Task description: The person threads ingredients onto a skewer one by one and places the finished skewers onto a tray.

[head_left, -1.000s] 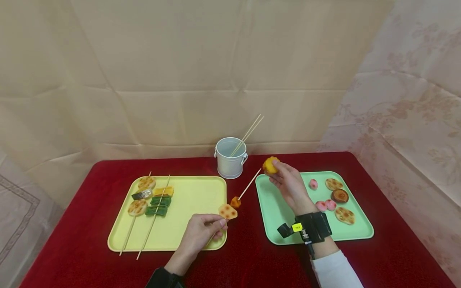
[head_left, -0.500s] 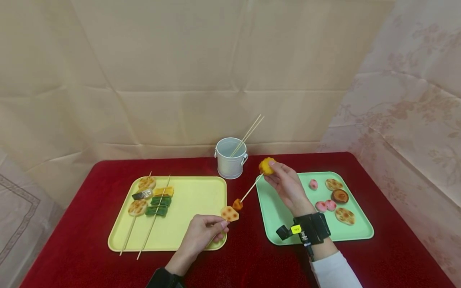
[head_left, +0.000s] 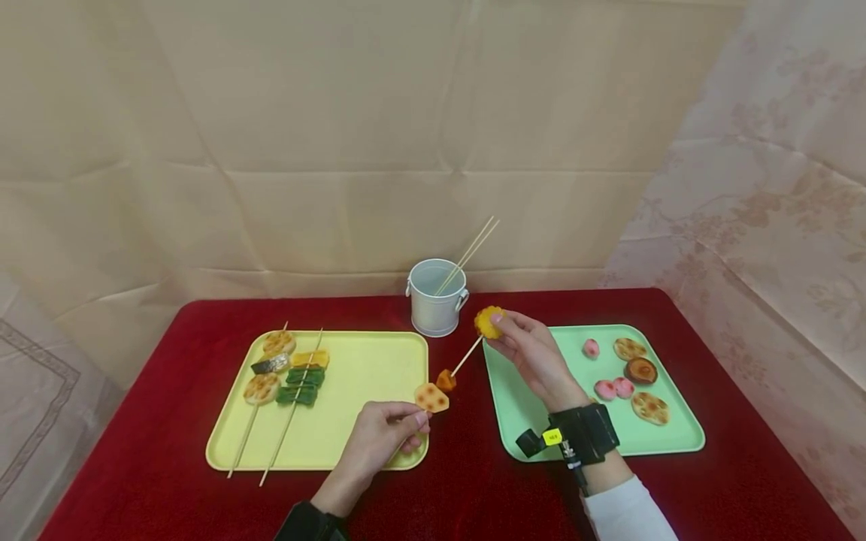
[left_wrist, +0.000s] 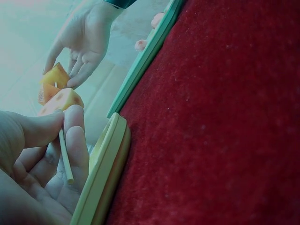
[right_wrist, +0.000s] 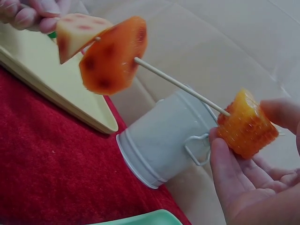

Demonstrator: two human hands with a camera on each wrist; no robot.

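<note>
My left hand pinches a wooden skewer near its lower end, at the right edge of the yellow tray. Threaded on it are a pale, brown-spotted piece right by my fingertips and an orange piece beyond it. A yellow corn piece is pinched between thumb and fingers of my right hand. The skewer's tip meets the corn's face in the right wrist view; how deep it goes in is hidden. The corn stays apart from the orange piece, with bare stick between them.
Two loaded skewers lie on the yellow tray at left. The green tray at right bears pink balls, a mushroom-like brown piece and round browned slices. Behind stands a white bucket with two sticks.
My right hand has brought the corn piece left and slightly down, from beside the skewer's tip onto it. The left hand has barely moved and keeps its pinch on the skewer.
</note>
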